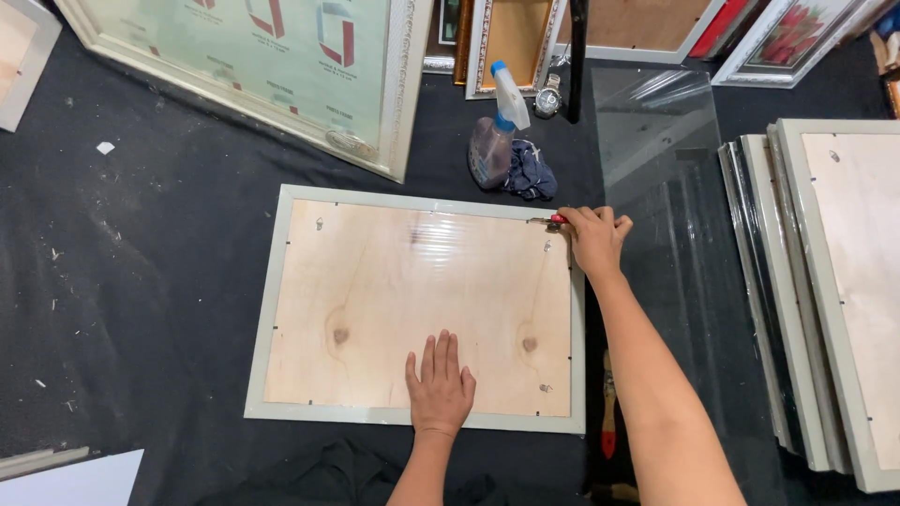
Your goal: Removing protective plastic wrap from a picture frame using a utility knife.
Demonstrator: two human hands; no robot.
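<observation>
Now, left hand (441,389): fingers together, flat on the plywood backing (394,300) at 6 o'clock.
Right hand (594,236): pinching a red-handled tool (553,220) at the frame (274,290)'s 2 o'clock corner.

One spray bottle (494,139) — two hands (440,389).

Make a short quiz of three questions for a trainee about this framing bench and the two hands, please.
1. True or false: the left hand lies flat on the pale plywood back panel of the grey rectangular picture frame.
2. Which thing is in the right hand? A) a small red-handled tool B) the clear plastic spray bottle C) the dark blue crumpled cloth
3. What lies under the right forearm, beside the frame?

Key: 1 true. 2 A, at the frame's far right corner. 3 A wooden-handled brush with a red end.
</observation>
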